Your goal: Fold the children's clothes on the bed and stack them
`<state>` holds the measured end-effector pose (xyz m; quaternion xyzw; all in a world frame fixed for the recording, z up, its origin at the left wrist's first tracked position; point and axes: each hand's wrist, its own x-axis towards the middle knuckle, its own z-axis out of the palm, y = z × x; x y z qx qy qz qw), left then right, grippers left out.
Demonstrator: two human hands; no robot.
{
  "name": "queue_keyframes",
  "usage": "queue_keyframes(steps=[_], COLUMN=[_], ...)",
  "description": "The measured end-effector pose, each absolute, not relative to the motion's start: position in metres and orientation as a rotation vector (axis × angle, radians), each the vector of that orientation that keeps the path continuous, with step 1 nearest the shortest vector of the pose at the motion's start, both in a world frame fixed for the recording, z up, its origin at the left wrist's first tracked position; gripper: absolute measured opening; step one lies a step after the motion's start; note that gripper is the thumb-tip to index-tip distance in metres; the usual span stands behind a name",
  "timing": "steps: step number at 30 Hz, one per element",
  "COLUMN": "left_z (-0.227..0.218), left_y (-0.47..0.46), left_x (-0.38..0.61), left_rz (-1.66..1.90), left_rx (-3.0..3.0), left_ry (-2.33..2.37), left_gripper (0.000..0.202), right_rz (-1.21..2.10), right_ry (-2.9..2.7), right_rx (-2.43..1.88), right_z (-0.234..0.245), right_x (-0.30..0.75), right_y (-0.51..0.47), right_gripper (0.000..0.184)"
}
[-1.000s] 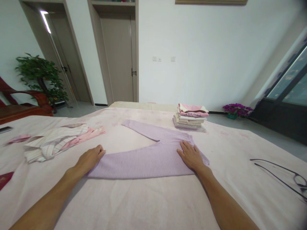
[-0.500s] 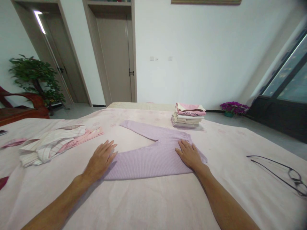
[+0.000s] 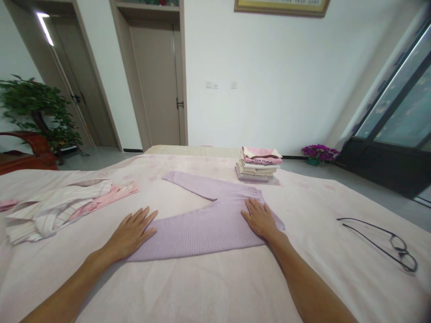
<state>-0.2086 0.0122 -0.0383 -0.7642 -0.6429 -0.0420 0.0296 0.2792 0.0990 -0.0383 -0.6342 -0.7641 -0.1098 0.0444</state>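
Our left hand (image 3: 133, 233) and right hand (image 3: 259, 219) flat on the lilac ribbed knit garment (image 3: 202, 226).
We spread all fingers wide, gripping nothing; the garment lies under and between them on the pink bed (image 3: 215, 291).

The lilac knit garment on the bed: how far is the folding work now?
Done: a stack of folded clothes sits beyond. In hand: left hand and right hand press flat on the lilac knit garment, one long part splayed out. Left: striped and pink clothes lie loose.
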Motion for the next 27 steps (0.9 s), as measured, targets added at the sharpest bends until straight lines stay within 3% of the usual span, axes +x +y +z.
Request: queue_keyframes(steps=[8,16,21,27], left_z=[-0.048,-0.041,-0.039,-0.050], left_y=[0.014,0.010,0.009,0.012], left_x=[-0.208,-0.199,-0.179,-0.176], left_rz=[-0.089,-0.218,-0.347,-0.252], left_rx=[-2.149,-2.085,-2.333,-2.589], left_ry=[-2.103,-1.872,-1.482,-1.489], left_gripper=[0.064,0.057,0.061,0.061], right_rz=[-0.286,-0.321,-0.286,-0.299], right_ry=[-2.280,-2.256,-2.262,-2.278], right_rx=[-1.960,-2.056,-2.060,-2.082], right_z=[-0.039,-0.040,-0.038,-0.030], right_x=[0.279,0.277,0.276,0.272], right_y=[0.100,0.097,0.096,0.093], right_gripper=[0.066,0.068,0.068,0.066])
